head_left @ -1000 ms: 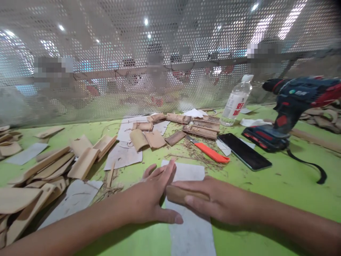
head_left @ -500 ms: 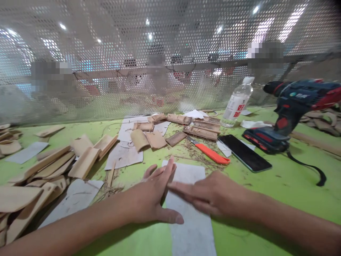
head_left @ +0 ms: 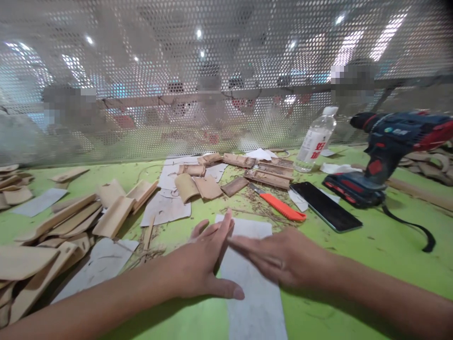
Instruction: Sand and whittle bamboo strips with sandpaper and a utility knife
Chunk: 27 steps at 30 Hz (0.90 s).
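A long strip of white paper lies on the green table in front of me. Across its left edge rests my left hand, thumb spread over the paper and fingers stretched forward, holding nothing visible. Over the paper from the right comes my right hand, slightly blurred. Its fingers are stretched out side by side, their tips close to the left hand's fingers; whether they touch I cannot tell. Beyond the paper lies a utility knife with an orange handle. Farther off, several cut bamboo pieces lie among paper scraps.
A black phone, a cordless drill and a water bottle stand or lie at right. Curved bamboo slats are heaped at left. A perforated metal screen rises behind the table; blurred figures show through it.
My right hand's fingers have shifted slightly and lie a little flatter together. The left hand stays in place. The whole view has moved slightly.
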Available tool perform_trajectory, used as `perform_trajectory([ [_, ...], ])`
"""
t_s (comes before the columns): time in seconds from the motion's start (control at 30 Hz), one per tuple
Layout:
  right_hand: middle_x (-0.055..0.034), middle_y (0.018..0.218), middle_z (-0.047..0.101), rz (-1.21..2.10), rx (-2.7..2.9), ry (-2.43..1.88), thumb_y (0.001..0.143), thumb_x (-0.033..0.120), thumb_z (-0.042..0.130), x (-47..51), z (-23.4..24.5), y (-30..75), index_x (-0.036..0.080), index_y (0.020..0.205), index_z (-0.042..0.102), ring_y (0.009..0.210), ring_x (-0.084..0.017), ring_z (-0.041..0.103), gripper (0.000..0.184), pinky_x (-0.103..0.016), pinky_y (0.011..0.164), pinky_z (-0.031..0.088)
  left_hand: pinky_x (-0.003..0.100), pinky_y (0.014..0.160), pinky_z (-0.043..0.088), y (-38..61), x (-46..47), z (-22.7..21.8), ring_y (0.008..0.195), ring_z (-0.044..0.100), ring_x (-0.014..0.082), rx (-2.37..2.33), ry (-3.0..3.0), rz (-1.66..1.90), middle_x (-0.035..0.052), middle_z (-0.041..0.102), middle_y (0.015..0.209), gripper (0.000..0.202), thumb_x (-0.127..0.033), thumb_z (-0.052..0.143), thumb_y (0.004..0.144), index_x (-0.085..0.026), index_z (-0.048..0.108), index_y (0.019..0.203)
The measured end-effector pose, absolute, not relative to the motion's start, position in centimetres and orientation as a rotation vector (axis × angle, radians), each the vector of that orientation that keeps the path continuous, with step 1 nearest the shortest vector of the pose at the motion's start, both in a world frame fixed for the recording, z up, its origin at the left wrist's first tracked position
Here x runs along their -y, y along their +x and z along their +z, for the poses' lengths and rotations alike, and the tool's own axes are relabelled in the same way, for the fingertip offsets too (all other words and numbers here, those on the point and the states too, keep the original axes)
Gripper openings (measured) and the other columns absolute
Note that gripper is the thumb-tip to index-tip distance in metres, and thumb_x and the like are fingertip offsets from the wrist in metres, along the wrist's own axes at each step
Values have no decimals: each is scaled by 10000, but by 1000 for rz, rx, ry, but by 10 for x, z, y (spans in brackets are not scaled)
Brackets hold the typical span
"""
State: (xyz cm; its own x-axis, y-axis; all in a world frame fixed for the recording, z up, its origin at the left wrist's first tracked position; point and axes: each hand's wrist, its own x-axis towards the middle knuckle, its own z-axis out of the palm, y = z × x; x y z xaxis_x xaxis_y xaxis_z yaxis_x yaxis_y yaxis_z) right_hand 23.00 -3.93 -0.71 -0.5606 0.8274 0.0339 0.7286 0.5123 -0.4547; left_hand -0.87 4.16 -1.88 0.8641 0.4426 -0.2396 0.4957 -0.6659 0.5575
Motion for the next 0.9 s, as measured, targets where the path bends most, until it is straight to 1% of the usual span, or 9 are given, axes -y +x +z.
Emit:
perform_trajectory([
  [0.1, -3, 873, 776, 734, 2511, -1213, 1046, 313, 437, 40, -3, 229, 321, 1517, 514, 598, -138, 616, 477, -239, 608, 418, 614, 1241, 28, -8, -42, -17, 1564, 105, 399, -654, 2412, -124, 235, 88, 1689, 1387, -777, 679, 808, -122, -257, 1596],
  [0.2, -6, 817, 780, 575, 2448, -1355, 1035, 322, 432, 35, -5, 231, 316, 1511, 532, 582, -166, 626, 486, -268, 607, 411, 621, 1240, 61, -8, -42, -16, 1564, 93, 401, -699, 2398, -131, 214, 129, 1691, 1386, -800, 670, 796, -140, -242, 1604],
  [0.3, -49, 970, 791, 572, 2331, -1383, 1040, 394, 424, 31, -12, 235, 306, 1465, 585, 700, -204, 664, 463, -313, 687, 449, 628, 1234, 104, -8, -42, -14, 1560, 52, 427, -758, 2386, -139, 212, 141, 1690, 1414, -814, 684, 767, -131, -223, 1610],
  [0.4, 1, 681, 685, 1111, 1837, -1386, 1012, 551, 465, 30, -17, 237, 252, 1200, 710, 509, -148, 532, 429, -267, 545, 428, 628, 1234, 108, -7, -41, -11, 1555, 73, 440, -763, 2384, -146, 219, 155, 1687, 1408, -807, 689, 770, -119, -205, 1613],
  [0.47, 94, 443, 417, 1484, 1331, -1360, 959, 627, 516, 31, -19, 238, 233, 965, 670, 359, -103, 291, 423, -219, 386, 258, 627, 1235, 107, -7, -40, -9, 1552, 86, 447, -759, 2392, -146, 216, 135, 1692, 1397, -799, 700, 767, -124, -173, 1625],
  [0.53, 132, 407, 282, 1701, 961, -1263, 932, 609, 556, 33, -20, 239, 229, 854, 589, 343, -80, 177, 390, -210, 364, 140, 633, 1232, 106, -6, -40, -8, 1551, 80, 453, -761, 2401, -143, 207, 103, 1699, 1382, -798, 697, 769, -139, -156, 1633],
  [0.63, 122, 434, 312, 1852, 762, -1099, 948, 497, 550, 34, -22, 237, 205, 784, 550, 352, -56, 198, 336, -210, 399, 155, 654, 1223, 114, -6, -40, -8, 1550, 68, 461, -760, 2410, -132, 195, 98, 1703, 1364, -811, 681, 771, -174, -160, 1636],
  [0.8, 122, 476, 255, 1859, 875, -1066, 968, 508, 443, 33, -27, 235, 235, 677, 410, 365, -64, 133, 400, -238, 411, 161, 651, 1231, 80, -7, -42, -10, 1557, 72, 441, -716, 2419, -128, 199, 73, 1705, 1332, -831, 650, 782, -166, -111, 1649],
  [0.9, 95, 509, 318, 1478, 1397, -1300, 985, 557, 434, 31, -26, 237, 239, 698, 419, 419, -90, 245, 429, -241, 435, 229, 659, 1229, 83, -8, -42, -12, 1557, 76, 439, -705, 2416, -122, 196, 79, 1703, 1327, -825, 640, 795, -176, -151, 1641],
])
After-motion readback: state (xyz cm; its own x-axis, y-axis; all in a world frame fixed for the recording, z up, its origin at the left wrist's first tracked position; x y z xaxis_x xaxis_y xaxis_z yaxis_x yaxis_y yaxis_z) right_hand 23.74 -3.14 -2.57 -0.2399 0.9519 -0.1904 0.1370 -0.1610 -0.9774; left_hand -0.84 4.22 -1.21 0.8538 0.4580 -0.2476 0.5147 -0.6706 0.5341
